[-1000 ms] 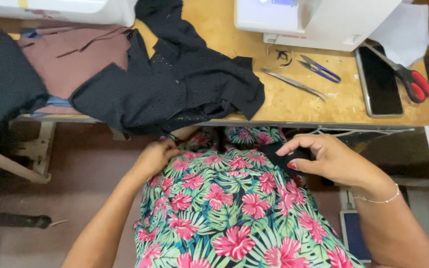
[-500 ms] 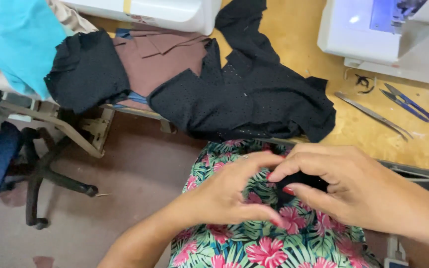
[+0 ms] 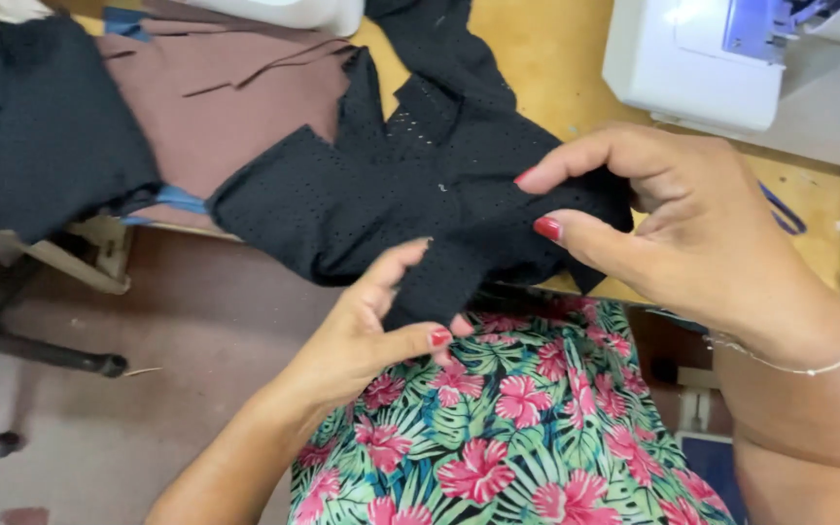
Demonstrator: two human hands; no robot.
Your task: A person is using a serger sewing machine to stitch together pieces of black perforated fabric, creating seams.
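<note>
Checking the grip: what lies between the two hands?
In the head view, only the black perforated fabric piece spans between the left hand and the right hand; both pinch it.

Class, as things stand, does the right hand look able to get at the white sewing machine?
Probably yes: the right hand is near the white sewing machine with nothing between them, though it grips black perforated fabric.

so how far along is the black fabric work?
Done: black perforated fabric is already cut to shape. In hand: left hand pinches its lower flap, right hand holds the right edge. Left: nothing is under the white sewing machine; no stitching visible.
</note>
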